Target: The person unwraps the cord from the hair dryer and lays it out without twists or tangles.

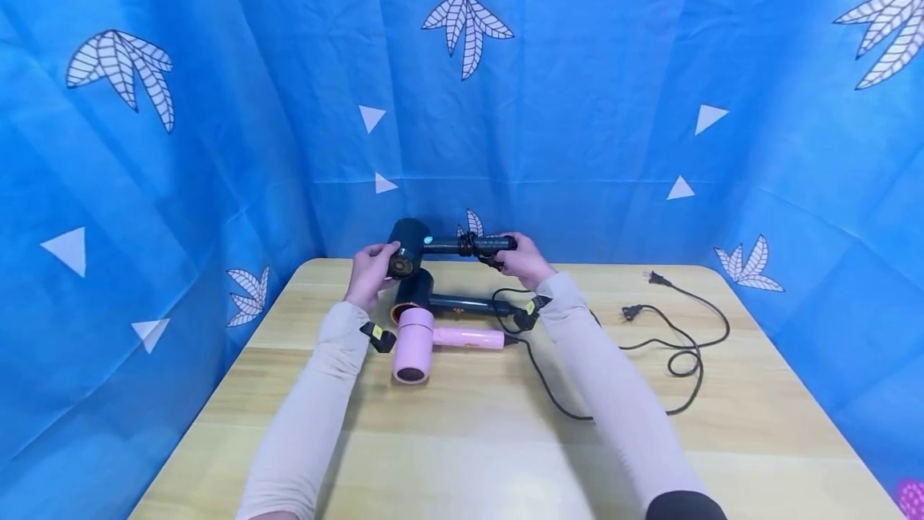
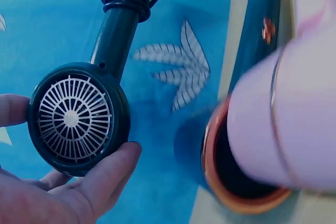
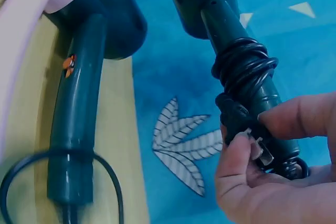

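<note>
Near the back edge of the table, a dark green hair dryer is held up sideways between both hands. My left hand grips its barrel, with thumb and fingers on either side of the round silver grille in the left wrist view. At the handle's far end, my right hand holds the handle and pinches the plug against it. A black cord is coiled several times round that handle. In front lie a second dark green hair dryer with a copper rim and a pink hair dryer.
Black cords loop over the right side of the wooden table, ending in two plugs, one nearer and one farther back. A blue patterned curtain hangs behind and at both sides.
</note>
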`<state>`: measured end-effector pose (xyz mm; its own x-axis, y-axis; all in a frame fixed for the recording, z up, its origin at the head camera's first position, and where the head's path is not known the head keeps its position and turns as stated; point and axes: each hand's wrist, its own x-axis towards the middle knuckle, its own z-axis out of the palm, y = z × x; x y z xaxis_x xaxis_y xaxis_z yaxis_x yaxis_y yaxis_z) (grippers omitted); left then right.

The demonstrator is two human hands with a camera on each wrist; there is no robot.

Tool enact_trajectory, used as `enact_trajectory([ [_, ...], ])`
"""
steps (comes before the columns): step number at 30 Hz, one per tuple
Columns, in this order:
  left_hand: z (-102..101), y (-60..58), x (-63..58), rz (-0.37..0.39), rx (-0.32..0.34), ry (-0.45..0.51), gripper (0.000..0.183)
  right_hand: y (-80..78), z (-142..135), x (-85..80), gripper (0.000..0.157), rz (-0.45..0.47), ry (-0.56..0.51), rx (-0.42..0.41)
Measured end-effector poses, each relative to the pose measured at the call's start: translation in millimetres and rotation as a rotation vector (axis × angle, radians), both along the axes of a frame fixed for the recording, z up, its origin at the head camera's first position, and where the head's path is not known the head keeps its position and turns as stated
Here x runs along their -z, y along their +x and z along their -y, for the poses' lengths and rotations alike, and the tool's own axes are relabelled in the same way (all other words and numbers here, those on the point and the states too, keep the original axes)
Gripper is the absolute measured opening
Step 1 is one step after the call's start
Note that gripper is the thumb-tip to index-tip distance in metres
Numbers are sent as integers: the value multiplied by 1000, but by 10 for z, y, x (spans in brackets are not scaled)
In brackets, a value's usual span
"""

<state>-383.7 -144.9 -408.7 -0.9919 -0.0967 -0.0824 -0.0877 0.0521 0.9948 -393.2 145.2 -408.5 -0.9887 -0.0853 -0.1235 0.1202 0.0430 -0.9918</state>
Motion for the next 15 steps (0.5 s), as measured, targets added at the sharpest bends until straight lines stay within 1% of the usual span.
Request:
enact_trajectory([
  [3,-98,91,3,-7,11,7,65,150,-113,-51,65,-2,22,-26],
  [7,-250,217,35,-31,15,49,65,357,-250,-64,69,-5,52,-23],
  [11,-402,342,111,-40,30,50,63,557,-392,23,71,-16,35,-2],
  [15,-518,445,201,-49,60,-8,64,697,-506,175,68,-29,-33,29],
])
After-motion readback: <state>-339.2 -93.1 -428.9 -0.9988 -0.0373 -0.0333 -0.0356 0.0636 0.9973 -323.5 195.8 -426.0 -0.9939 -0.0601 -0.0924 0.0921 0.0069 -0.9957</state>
